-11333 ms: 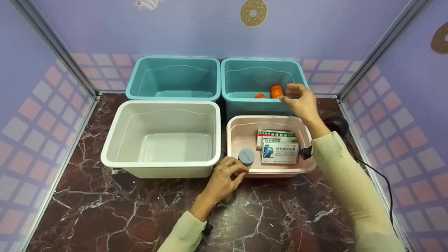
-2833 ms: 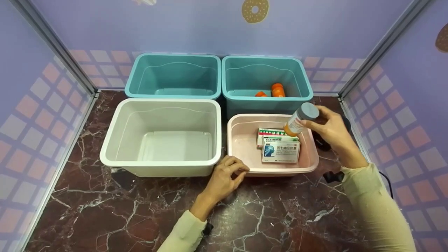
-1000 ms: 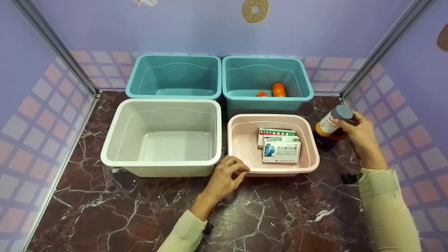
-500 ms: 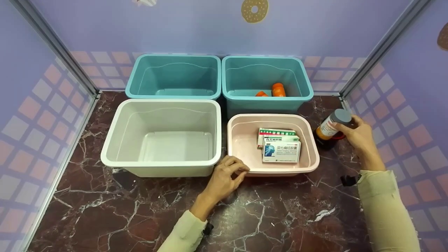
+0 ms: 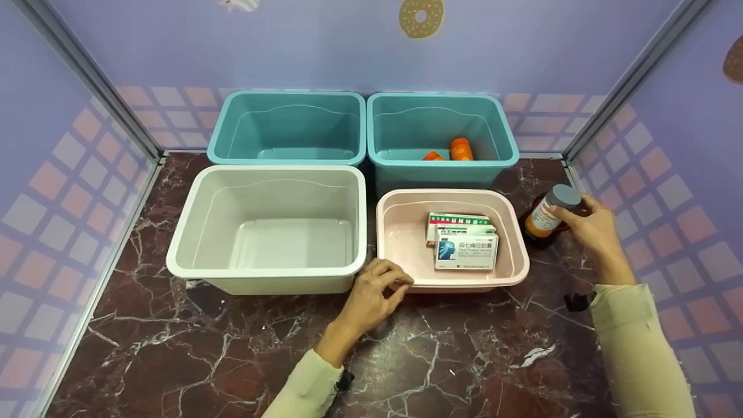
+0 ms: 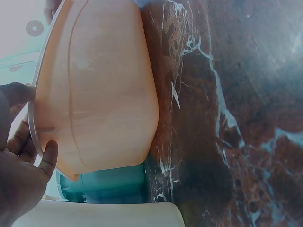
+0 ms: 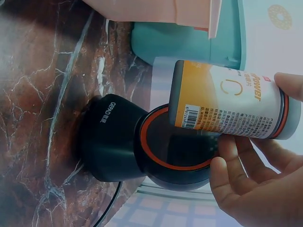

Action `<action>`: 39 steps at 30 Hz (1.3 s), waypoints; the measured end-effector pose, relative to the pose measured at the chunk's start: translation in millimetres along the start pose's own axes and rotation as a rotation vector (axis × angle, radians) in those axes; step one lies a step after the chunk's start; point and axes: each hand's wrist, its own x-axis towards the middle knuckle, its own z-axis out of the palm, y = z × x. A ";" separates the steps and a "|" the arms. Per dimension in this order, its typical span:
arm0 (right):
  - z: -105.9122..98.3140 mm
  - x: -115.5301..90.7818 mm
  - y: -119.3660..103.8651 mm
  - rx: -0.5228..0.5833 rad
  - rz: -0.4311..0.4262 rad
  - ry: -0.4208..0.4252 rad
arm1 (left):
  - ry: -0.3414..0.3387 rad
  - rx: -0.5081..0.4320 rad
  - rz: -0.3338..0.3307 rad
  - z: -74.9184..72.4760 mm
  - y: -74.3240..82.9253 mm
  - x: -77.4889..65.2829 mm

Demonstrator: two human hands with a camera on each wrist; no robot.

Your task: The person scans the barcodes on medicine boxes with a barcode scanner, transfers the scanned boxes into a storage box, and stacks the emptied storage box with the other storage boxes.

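Note:
My right hand grips a vitamin C pill bottle with a grey-blue cap. The bottle is tilted, held above a black barcode scanner to the right of the pink bin. In the right wrist view, the bottle's barcode label overlaps the scanner's round, orange-ringed window, and fingers grip it near the cap. At the near left corner of the pink bin, my left hand pinches the rim. Several medicine boxes lie inside that bin.
A white bin stands left of the pink one. Behind stand two teal bins; the right teal bin holds orange-capped bottles, the left teal bin is beside it. A black cable runs from the scanner.
The grey-capped bottle, earlier in the pink bin, was lifted out by my right hand and carried right to the scanner. Since then it has lowered slightly. My left hand stayed on the rim.

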 end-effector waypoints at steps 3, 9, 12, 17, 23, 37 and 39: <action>0.8 0.0 1.3 0.008 0.000 0.009 | 0.004 -0.001 0.000 0.4 -0.1 0.0; 0.9 0.6 5.2 -0.016 0.022 0.023 | 0.011 0.002 0.006 1.2 -0.7 -0.3; 0.0 0.4 6.8 -0.062 0.018 0.036 | 0.019 0.004 0.017 1.4 -0.9 -0.3; -1.3 0.7 8.3 -0.119 0.015 0.069 | 0.033 0.004 0.032 1.7 -0.8 -0.3; -0.9 0.2 8.6 -0.108 0.043 0.083 | 0.025 -0.003 0.019 1.8 -1.0 -0.4; -0.7 -1.0 10.4 -0.027 0.015 0.081 | 0.027 0.007 0.026 0.8 -0.5 -0.8; -0.7 -0.8 10.5 -0.030 0.011 0.084 | 0.027 0.008 0.029 0.2 -0.3 -0.2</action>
